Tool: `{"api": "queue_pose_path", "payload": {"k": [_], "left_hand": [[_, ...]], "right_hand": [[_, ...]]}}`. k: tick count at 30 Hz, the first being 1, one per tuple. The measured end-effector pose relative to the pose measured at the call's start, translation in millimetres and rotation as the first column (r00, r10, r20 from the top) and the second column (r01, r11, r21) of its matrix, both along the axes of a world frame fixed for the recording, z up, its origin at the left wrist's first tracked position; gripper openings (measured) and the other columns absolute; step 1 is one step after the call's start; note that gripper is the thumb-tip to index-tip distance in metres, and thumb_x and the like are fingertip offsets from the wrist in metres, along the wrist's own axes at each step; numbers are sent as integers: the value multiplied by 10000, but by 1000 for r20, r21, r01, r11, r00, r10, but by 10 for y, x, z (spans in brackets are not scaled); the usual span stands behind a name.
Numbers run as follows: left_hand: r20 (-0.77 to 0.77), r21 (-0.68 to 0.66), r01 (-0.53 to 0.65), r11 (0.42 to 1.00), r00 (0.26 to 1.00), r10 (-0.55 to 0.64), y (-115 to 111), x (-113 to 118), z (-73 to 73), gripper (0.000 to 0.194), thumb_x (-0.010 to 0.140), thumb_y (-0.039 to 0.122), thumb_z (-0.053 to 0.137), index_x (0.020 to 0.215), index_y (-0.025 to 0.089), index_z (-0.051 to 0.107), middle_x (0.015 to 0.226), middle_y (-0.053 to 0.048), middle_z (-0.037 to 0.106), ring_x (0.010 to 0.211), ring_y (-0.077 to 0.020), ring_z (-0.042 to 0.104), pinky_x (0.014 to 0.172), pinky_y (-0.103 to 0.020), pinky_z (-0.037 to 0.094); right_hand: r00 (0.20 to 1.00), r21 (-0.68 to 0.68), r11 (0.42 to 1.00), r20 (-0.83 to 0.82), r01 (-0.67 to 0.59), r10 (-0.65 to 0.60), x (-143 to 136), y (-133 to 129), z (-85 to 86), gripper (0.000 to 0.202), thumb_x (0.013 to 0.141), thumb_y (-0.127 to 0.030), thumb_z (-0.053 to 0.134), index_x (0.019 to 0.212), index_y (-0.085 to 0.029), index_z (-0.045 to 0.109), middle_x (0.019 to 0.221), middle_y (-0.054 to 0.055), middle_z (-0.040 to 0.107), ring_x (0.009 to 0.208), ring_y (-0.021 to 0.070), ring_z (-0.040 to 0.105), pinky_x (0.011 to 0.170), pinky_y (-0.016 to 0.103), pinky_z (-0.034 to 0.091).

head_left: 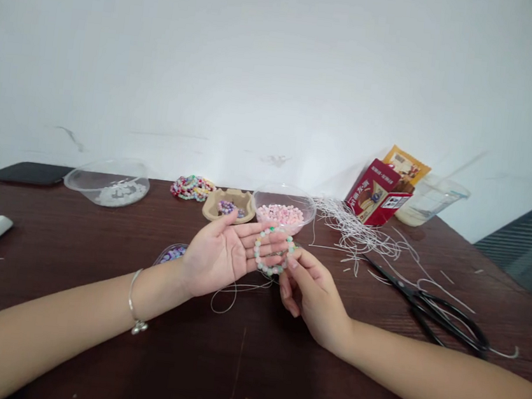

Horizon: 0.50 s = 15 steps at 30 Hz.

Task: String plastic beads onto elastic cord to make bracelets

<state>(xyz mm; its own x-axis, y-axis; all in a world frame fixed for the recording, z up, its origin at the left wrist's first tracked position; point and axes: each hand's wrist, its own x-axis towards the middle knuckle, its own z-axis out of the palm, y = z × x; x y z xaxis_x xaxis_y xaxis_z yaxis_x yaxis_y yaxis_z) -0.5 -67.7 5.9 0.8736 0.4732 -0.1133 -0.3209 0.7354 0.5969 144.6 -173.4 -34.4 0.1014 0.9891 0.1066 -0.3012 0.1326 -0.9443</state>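
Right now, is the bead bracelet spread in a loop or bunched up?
Spread in a loop: the bracelet shows as a round ring in front of the open left hand, one side pinched by the right hand.

Shows a smooth, softly glossy finish on the ring-shaped loop of pale green and white beads (257,250). Looks like dark brown wood, smooth with a low sheen, across the counter (74,238). Gleams like metal along the thin silver-coloured bangle (131,293); reads as clear, shiny plastic in the round bowl (285,196) of pink beads (281,215) and matt paper pulp in the shallow tan tray (211,210).
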Motion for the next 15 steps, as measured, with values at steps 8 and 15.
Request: {"api": "queue_pose_path", "payload": {"k": [8,15], "left_hand": [[29,-4,48,999,998,-48,94,-28,-59,803,922,577,151,1392,-58,290,1218,-301,565,1186,-338,531,1064,-517,304],[-28,-12,97,995,995,-98,95,-13,-51,836,911,604,125,1334,-69,385,1232,-312,547,1194,-347,520,1077,-504,264]], "right_hand": [[992,8,999,-126,34,-32,15,35,-18,191,941,-364,438,837,-204,454,534,-89,472,305,22,338,316,136,243],[998,37,998,-58,41,-39,85,29,93,189,943,-392,432,883,-215,462,527,-97,482,305,28,370,314,130,272]]}}
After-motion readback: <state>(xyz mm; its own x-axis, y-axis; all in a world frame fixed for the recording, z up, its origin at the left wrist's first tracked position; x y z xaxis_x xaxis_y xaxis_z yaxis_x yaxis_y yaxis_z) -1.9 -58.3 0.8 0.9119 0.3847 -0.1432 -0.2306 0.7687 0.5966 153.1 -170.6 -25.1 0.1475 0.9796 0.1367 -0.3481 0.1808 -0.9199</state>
